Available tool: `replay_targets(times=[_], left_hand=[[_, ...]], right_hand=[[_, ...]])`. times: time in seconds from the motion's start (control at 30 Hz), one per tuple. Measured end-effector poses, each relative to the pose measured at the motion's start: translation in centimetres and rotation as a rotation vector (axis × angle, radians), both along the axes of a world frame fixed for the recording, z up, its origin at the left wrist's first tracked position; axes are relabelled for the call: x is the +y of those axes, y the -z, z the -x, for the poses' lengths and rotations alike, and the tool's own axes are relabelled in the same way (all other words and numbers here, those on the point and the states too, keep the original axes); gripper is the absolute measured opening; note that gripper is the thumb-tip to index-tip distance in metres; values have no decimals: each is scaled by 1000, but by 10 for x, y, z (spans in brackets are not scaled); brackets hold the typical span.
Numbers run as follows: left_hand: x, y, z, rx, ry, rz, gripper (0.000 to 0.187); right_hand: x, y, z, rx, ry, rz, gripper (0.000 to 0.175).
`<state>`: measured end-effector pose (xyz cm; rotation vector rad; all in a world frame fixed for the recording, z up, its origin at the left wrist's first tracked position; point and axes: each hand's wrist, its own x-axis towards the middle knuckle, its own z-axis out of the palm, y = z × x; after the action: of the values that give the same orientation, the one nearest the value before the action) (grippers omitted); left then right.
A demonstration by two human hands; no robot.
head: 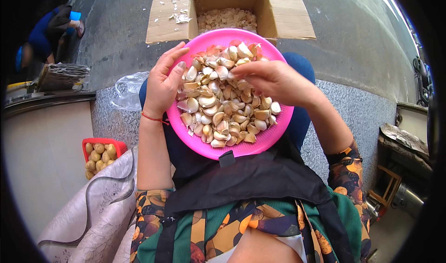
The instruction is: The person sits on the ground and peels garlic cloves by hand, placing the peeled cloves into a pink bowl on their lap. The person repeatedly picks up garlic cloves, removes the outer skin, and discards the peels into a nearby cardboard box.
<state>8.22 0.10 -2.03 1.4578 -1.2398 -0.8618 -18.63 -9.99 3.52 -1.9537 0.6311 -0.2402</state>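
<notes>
A pink plastic colander (198,147) rests on my lap, filled with unpeeled garlic cloves (223,113) and some loose reddish skins near its far rim. My left hand (165,78) lies over the colander's left rim, its fingers on the outer edge and its thumb inside by the cloves. Over the upper right of the heap is my right hand (275,80), slightly blurred, with its fingertips down at the cloves; whether it pinches one is hidden.
Beyond the colander stands an open cardboard box (291,12) with garlic skins (228,19) inside. A red basket (122,147) of potatoes (99,156) is at the left, near a clear plastic bag (130,90). Another person (48,31) bends at the upper left.
</notes>
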Motion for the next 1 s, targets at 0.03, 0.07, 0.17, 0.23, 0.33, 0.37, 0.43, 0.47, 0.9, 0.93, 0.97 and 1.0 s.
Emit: replay_targets(times=[0.03,0.07,0.17,0.23,0.33,0.37,0.43,0.47,0.9,0.93,0.97,1.0], left_hand=[[0,1,0,15,-5,-7,32],[0,1,0,44,-10,-17,32],[-1,4,-2,8,4,38,31],[-2,4,-2,-32,13,73,31],[0,4,-2,59,-15,-32,32],[-1,4,-2,63,-15,-25,31],[0,4,-1,69,-7,1,31],[-1,4,-1,31,-8,14,31],[0,-3,3,68,-40,-63,32],[0,-3,3,106,-51,-100,32],[1,-3,3,67,-40,-58,32],[0,-2,3,28,-29,-18,32]], right_hand=[[-3,-8,7,75,98,-162,22],[-6,-13,14,124,82,-82,22],[-6,-20,34,336,-77,262,25],[4,-16,44,455,-213,562,28],[28,1,48,626,-259,697,46],[35,6,49,609,-244,744,50],[50,16,49,628,-195,750,55],[56,21,47,615,-199,723,57],[81,46,-11,165,247,-104,69],[82,44,-19,142,259,-127,71],[85,41,-25,164,238,-162,72],[86,36,-28,156,193,-185,73]])
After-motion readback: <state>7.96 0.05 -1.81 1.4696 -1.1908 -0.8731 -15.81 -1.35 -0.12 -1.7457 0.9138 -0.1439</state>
